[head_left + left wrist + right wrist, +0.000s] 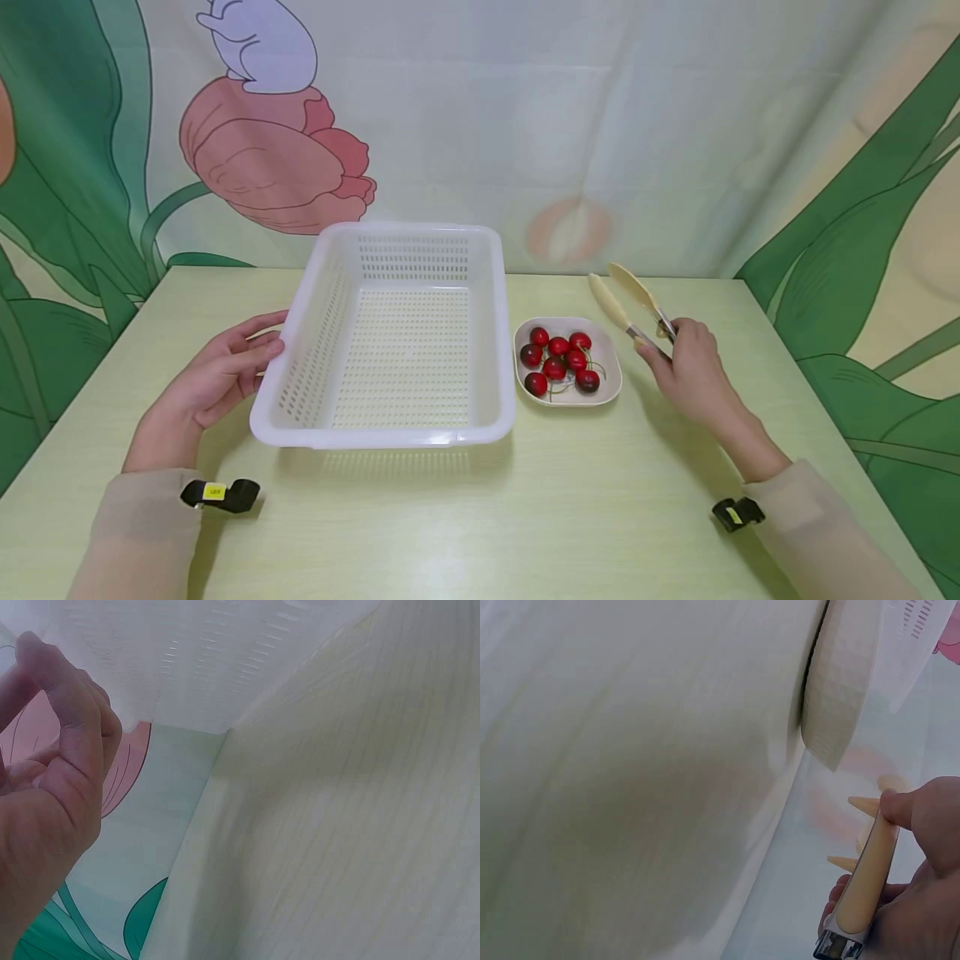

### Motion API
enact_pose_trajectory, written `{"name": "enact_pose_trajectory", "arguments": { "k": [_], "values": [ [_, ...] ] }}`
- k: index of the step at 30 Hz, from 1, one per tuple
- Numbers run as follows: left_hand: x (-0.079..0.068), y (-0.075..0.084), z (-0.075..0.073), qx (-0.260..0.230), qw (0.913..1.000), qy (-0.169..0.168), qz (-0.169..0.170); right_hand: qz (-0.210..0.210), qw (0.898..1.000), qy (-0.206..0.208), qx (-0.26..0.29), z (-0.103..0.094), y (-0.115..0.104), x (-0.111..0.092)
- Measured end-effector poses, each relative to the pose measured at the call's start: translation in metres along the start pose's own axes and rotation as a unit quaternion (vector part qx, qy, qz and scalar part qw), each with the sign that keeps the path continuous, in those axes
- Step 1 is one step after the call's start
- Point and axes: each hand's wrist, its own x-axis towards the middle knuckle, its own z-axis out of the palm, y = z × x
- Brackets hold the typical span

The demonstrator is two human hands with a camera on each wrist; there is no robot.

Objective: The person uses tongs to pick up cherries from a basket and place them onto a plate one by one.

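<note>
Left of centre stands a white perforated plastic basket [382,437] with nothing inside. My left hand [232,367] is at its left side, fingertips touching the outer rim and the fingers loosely bent; in the left wrist view the hand [64,765] is beside the basket's slotted wall [202,660]. With my right hand [693,371] I grip a pair of tongs [615,307] by the handles, their beige tips spread apart and pointing away to the left. Several dark red cherries [555,367] with stems lie in a small cream dish [611,375] between basket and tongs.
Everything rests on a pale wood-grain table [450,525]. Behind it hangs a printed cloth backdrop [465,142] with leaves and flowers. The dish stands close against the basket's right side. Black straps [220,495] sit on both sleeves.
</note>
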Motion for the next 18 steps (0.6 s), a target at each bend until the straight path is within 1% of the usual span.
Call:
{"name": "enact_pose_trajectory", "arguments": {
  "k": [2, 4, 8, 13, 18],
  "values": [
    [0.0, 0.0, 0.0, 0.0, 1.0, 0.002, 0.001, 0.026, 1.0, -0.011, 0.005, 0.001, 0.0, 0.0],
    [0.0, 0.0, 0.001, 0.001, 1.0, 0.003, 0.001, 0.054, 0.998, -0.033, 0.005, 0.003, 0.0, 0.001],
    [0.0, 0.0, 0.001, 0.001, 1.0, 0.005, -0.001, 0.085, 0.994, -0.065, -0.011, 0.008, 0.001, -0.001],
    [0.0, 0.001, 0.001, -0.001, 1.0, 0.003, 0.0, 0.1, 0.992, -0.077, -0.025, 0.013, 0.001, 0.0],
    [0.0, 0.0, 0.0, -0.006, 1.0, 0.002, -0.001, 0.102, 0.991, -0.082, -0.029, 0.017, 0.002, 0.001]
  ]
}}
